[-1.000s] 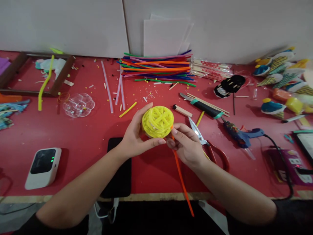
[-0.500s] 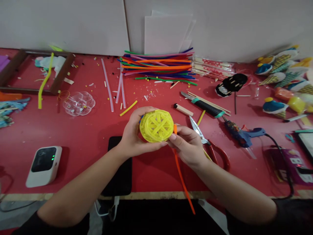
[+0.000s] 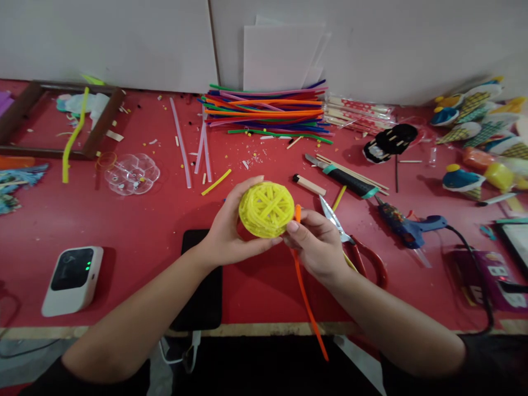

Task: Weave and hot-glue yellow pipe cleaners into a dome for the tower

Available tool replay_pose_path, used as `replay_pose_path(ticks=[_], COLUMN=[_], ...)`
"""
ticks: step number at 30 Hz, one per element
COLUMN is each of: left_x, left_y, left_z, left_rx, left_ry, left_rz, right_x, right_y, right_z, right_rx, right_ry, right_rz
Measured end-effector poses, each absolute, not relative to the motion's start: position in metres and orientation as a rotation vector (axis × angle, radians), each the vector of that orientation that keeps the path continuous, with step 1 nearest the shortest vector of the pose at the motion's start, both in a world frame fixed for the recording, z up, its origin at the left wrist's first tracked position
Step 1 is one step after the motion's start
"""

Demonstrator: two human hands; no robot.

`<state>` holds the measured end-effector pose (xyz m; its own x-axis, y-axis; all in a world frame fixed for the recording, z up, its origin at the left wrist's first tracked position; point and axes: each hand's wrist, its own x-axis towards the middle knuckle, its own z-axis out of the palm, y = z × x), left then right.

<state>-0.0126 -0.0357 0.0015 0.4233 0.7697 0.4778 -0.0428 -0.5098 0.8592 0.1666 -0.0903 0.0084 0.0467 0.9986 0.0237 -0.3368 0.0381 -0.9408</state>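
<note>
A round yellow piece (image 3: pixel 267 210), with crossing yellow strips on its face, is gripped by my left hand (image 3: pixel 229 231), the thumb below and the fingers behind its left side. My right hand (image 3: pixel 315 242) pinches an orange pipe cleaner (image 3: pixel 304 294) between thumb and fingers, at the right edge of the yellow piece. The orange strand's short end points up, and its long end hangs down past the table's front edge. Scissors (image 3: pixel 336 220) with red handles lie just right of my right hand, partly hidden by it.
Coloured pipe cleaners (image 3: pixel 264 110) are piled at the back. To the right lie a cutter (image 3: pixel 350 180), a blue glue gun (image 3: pixel 410 223) and several small craft figures. A black phone (image 3: pixel 200 297) lies under my left forearm; a white device (image 3: pixel 73 280) sits at left.
The yellow piece has tilted and shifted slightly right and up in my left hand; the blue bit at its left edge no longer shows there. My right hand has barely moved.
</note>
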Motion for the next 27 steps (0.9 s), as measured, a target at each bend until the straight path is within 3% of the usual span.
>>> replay_pose_path(ticks=[12,18,27], left_x=[-0.011,-0.01,-0.009], left_y=[-0.024,-0.029,-0.03], left_z=[-0.013,-0.007,-0.013], left_rx=[1.889,1.927,1.97], left_ry=[0.622,0.702,0.674], left_rz=[1.419,1.302,1.421], right_x=[0.164,0.164,0.164], right_y=[-0.094,-0.092,-0.087], right_z=[0.018,0.012,0.013], right_rx=[-1.018,-0.903,-0.825], right_ry=[-1.101,-1.024,-0.71], right_rz=[1.128,1.326,1.54])
